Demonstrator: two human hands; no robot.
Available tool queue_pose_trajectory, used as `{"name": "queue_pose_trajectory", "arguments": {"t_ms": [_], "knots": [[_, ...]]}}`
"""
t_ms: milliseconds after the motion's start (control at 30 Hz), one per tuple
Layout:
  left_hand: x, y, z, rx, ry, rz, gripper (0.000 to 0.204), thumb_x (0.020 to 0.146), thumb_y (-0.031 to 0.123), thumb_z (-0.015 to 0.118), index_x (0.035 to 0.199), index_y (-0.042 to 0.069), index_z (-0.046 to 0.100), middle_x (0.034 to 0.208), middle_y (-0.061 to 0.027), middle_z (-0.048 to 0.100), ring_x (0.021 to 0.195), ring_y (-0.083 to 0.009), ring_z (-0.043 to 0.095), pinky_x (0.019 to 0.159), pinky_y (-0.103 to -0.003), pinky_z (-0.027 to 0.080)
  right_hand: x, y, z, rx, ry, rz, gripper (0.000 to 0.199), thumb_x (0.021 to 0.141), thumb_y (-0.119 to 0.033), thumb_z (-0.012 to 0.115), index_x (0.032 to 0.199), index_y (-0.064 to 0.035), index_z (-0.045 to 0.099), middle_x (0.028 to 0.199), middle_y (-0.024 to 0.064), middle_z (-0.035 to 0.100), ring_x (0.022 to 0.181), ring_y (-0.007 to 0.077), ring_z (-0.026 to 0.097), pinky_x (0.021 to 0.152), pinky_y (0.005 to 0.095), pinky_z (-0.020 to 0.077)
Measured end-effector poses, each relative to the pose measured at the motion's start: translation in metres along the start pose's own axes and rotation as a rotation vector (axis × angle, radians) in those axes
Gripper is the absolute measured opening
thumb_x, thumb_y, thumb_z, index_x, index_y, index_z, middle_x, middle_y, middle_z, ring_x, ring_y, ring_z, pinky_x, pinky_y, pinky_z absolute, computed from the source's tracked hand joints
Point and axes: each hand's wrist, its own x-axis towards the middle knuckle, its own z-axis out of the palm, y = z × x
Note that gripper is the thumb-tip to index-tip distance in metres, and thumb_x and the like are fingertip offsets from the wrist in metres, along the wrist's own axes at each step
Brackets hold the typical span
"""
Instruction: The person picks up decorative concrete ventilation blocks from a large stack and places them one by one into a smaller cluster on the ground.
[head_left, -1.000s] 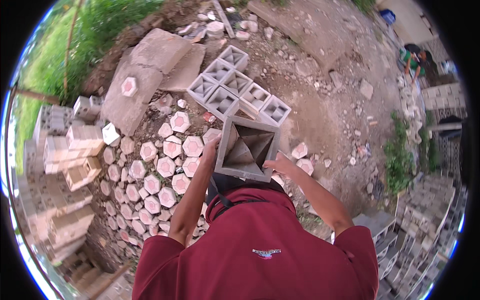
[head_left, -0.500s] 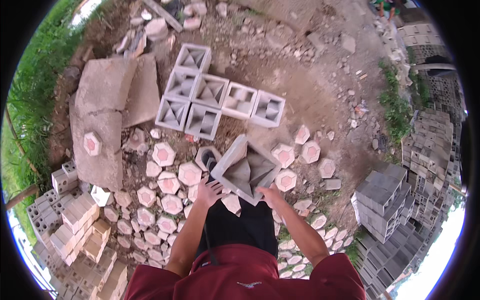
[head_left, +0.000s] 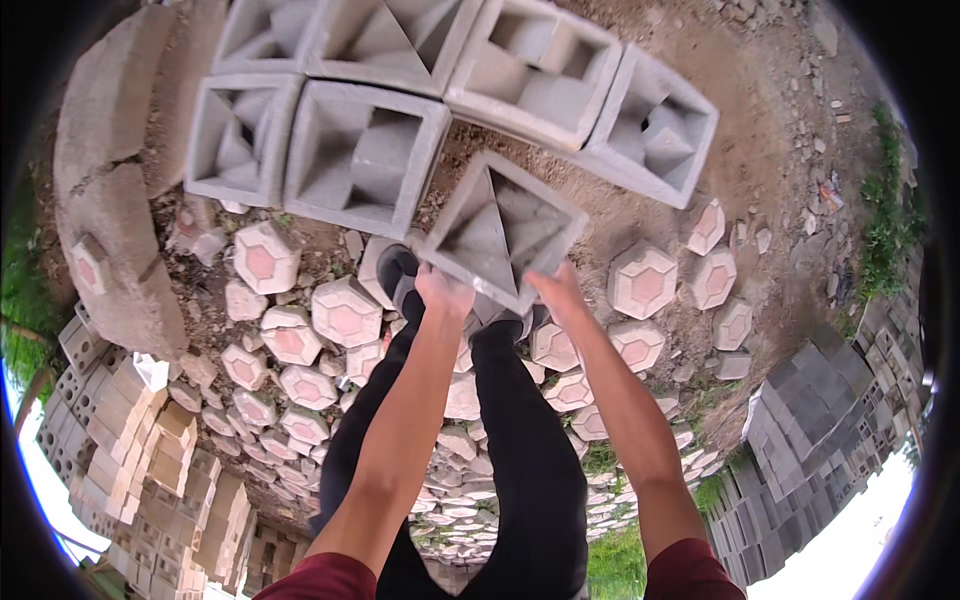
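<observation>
Both my hands are on a square grey concrete block (head_left: 478, 232), a hollow frame with slanted triangular faces inside. My left hand (head_left: 446, 290) grips its near left corner, the fingers partly hidden and blurred. At the near right corner my right hand (head_left: 557, 291) holds the edge. The block is turned at an angle, just on my side of a group of similar blocks. Nearest on the left of that group is a block with a squarish inner wedge (head_left: 372, 160); on the right are a pale block (head_left: 540, 75) and a grey block (head_left: 655, 125).
Hexagonal pavers (head_left: 345, 312) with reddish centres lie around my feet on uneven rubble. A cracked concrete slab (head_left: 120, 230) slopes at the left. Stacked blocks stand at the lower left (head_left: 130, 440) and right (head_left: 820, 400). Bare soil (head_left: 760, 130) stretches off to the right.
I have bent forward, and the block is lower and closer to the group on the ground. My left hand, spread beside the block before, now grips its corner.
</observation>
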Motion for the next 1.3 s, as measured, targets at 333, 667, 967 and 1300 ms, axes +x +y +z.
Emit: {"name": "queue_pose_trajectory", "arguments": {"t_ms": [333,667,967,1300], "knots": [[0.146,-0.008,-0.039,-0.025,-0.024,0.077,0.046,0.091,0.025,0.025,0.128,0.005,0.044,0.138,-0.0093,0.040,0.128,-0.0262,0.035,0.108,-0.042,0.025,0.151,0.044,0.031,-0.050,-0.118,-0.069,0.049,0.069,-0.003,0.066,0.114,0.0040,0.047,0.100,0.0159,0.061,0.089,0.0237,0.059,0.078,0.0340,0.0477],[0.154,-0.025,-0.016,-0.087,-0.069,0.077,0.046,0.093,0.028,0.023,0.128,0.008,0.045,0.137,-0.0070,0.042,0.128,-0.0244,0.036,0.108,-0.040,0.024,0.187,0.025,0.017,-0.163,-0.125,-0.093,0.050,0.069,-0.004,0.067,0.115,0.0046,0.048,0.100,0.0167,0.061,0.093,0.0259,0.058,0.081,0.0336,0.0449],[0.141,-0.005,-0.006,0.076,-0.117,0.005,0.046,0.095,0.031,0.024,0.132,0.009,0.041,0.141,-0.0084,0.036,0.130,-0.0252,0.031,0.108,-0.046,0.025,0.174,0.007,0.023,-0.393,-0.050,-0.314,0.051,0.068,-0.007,0.066,0.116,0.0032,0.048,0.103,0.0166,0.061,0.097,0.0268,0.058,0.086,0.0338,0.0433],[-0.024,0.048,0.052,0.818,-0.091,-0.049,0.051,0.095,0.036,0.033,0.136,0.006,0.035,0.140,-0.0092,0.037,0.130,-0.0241,0.033,0.104,-0.047,0.029,0.020,-0.053,0.005,-0.435,-0.109,-0.238,0.049,0.075,-0.021,0.060,0.116,0.0039,0.051,0.099,0.0206,0.063,0.090,0.0298,0.062,0.078,0.0385,0.0483]]}}
